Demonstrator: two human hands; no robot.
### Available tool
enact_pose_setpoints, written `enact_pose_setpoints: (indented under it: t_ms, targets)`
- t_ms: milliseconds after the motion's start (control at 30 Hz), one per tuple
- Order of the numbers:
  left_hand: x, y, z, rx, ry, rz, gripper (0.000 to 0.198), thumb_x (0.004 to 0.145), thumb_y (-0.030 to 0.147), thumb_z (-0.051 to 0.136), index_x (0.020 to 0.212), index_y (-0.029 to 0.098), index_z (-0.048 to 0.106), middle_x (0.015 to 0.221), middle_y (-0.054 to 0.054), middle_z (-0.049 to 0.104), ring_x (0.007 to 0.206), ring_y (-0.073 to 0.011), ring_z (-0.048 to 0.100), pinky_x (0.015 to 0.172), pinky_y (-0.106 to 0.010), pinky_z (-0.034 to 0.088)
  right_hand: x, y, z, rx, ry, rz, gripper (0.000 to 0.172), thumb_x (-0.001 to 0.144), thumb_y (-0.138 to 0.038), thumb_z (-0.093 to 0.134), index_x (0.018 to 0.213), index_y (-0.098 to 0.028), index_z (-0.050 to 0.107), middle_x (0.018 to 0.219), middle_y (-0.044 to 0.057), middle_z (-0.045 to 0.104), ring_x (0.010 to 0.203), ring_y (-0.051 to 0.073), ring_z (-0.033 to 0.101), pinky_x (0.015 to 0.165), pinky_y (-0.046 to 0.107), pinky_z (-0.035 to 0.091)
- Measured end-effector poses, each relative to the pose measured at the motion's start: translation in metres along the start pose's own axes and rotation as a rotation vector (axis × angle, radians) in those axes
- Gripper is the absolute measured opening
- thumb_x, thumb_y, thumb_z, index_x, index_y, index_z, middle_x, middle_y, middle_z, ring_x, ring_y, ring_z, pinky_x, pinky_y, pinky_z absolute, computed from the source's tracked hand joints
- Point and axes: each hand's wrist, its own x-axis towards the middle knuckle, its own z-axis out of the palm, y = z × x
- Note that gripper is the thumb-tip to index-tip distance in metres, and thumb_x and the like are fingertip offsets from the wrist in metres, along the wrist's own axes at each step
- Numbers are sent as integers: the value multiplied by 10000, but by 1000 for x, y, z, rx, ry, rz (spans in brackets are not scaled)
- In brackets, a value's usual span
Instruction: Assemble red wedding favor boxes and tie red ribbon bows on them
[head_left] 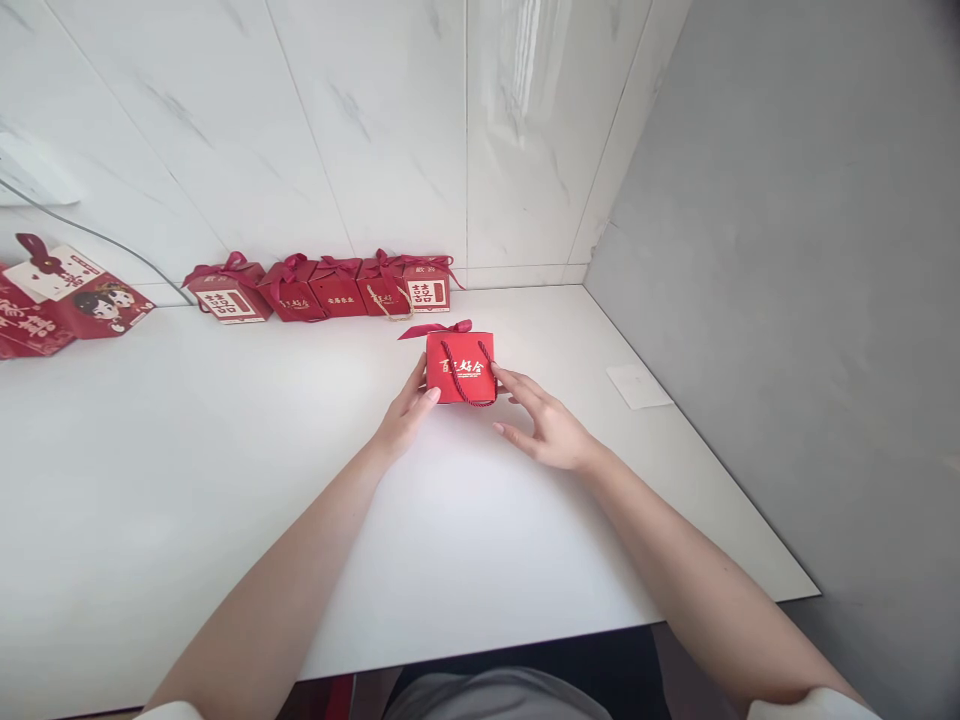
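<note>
A small red gift box (460, 368) with gold lettering and a twisted red cord handle faces me near the middle of the white table. On its top sits a dark red ribbon (436, 329), one tail pointing left. My left hand (406, 412) grips the box's left side, thumb on the lower front corner and fingers behind. At the right side, the stretched fingers of my right hand (546, 425) touch the edge by the cord, its thumb spread apart from the box. Whether the box rests on the table or is slightly lifted, I cannot tell.
Several red gift boxes with ribbons (337, 288) stand in a row against the tiled wall (405, 130). More red printed boxes (97, 300) lie at the far left, near a grey cable (97, 232). A white paper piece (637, 386) lies by the grey partition (787, 300).
</note>
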Motion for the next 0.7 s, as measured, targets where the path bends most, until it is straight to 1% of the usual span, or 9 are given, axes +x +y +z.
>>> enact_pose_setpoints:
  t_ms: [133,233,400,700]
  targets:
    - [0,2,0,37,-12,-5,696,960,536,446,1571,308,202,1582,-56,370,1395,-311,413,1160,-501,324,0,-1,-1,-21,12,2,716,954,-362,548,1566,-366,178,1556,62,359,1333,277,496,1073,489,484]
    - [0,2,0,45,2,-7,692,958,542,447,1568,318,210,1570,-48,392,1389,-314,421,1152,-501,334,0,-2,-1,-34,10,3,698,962,-375,531,1568,-356,184,1548,73,367,1344,285,485,1072,495,484]
    - [0,0,0,33,10,-40,701,949,553,463,1565,318,223,1544,-54,428,1379,-310,433,1162,-509,314,-1,-2,-1,-49,8,20,689,967,-382,517,1566,-370,177,1526,69,393,1269,278,547,1034,490,510]
    - [1,-2,0,52,7,-32,692,951,557,446,1563,319,227,1577,-48,378,1405,-307,402,1157,-495,328,0,-2,-2,-71,-6,26,677,981,-400,479,1571,-371,147,1465,83,448,1195,272,593,952,466,554]
